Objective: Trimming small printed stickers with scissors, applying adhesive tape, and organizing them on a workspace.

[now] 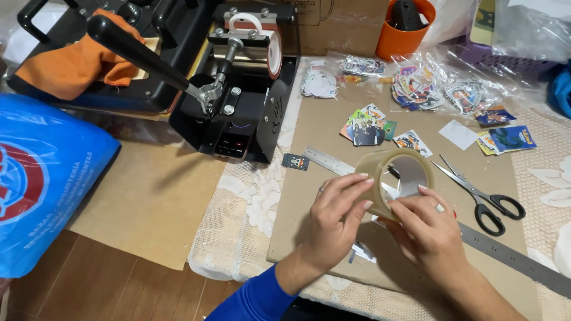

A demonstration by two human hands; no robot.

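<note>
Nearest to us, our left hand [334,215], in a blue sleeve [257,298], and our right hand [423,230] meet at a roll of clear packing tape [397,178], which we hold up on edge just above the cardboard sheet [321,125], near the middle of its near edge. Our left fingers are curled against the roll's outer face, with the fingertips [367,191] pressed on the band of tape; our right hand cups the roll from below, its thumb on the rim, so both hands are closed on the roll and neither lies flat. Through the roll's open core we see a bit of the sheet beneath. Just to the right of the roll lie black-handled scissors [479,196], their blades pointing toward the far left. A long steel ruler [511,258] runs slantwise under our hands toward the sheet's near right corner. A small dark sticker [295,161] lies at the sheet's left edge. Farther back, loose printed cards [367,126] sit near the centre, and clear bags of stickers [416,86] crowd the far edge. Off the sheet at the far left stands a black mug heat press [244,89] with a long handle, and an orange cup [403,31] stands at the table's far edge. A blue plastic bag [47,178] lies at the near left.
</note>
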